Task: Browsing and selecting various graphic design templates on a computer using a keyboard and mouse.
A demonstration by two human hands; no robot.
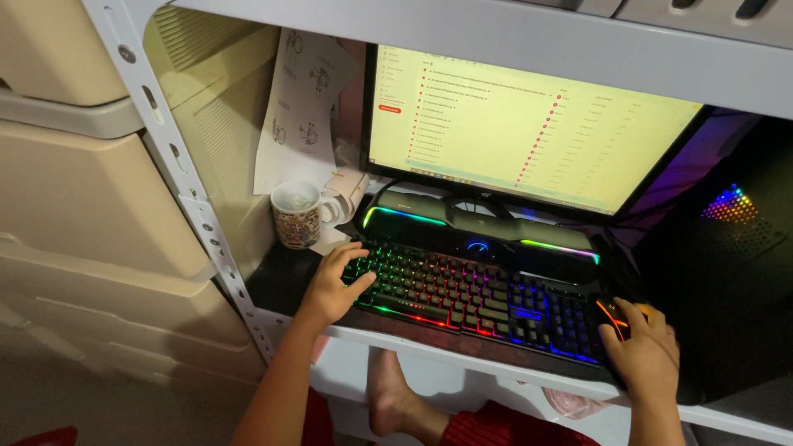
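Computer work under way: left hand (pixel 332 285) rests, fingers spread, on the backlit keyboard (pixel 475 299) at the shelf's front edge, right hand (pixel 646 351) cups the mouse (pixel 612 316), list page open on the monitor (pixel 529 132).

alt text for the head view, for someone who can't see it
A left hand rests on a rainbow-lit keyboard while the right hand covers a mouse. Behind them are a lit monitor, a soundbar and a mug.
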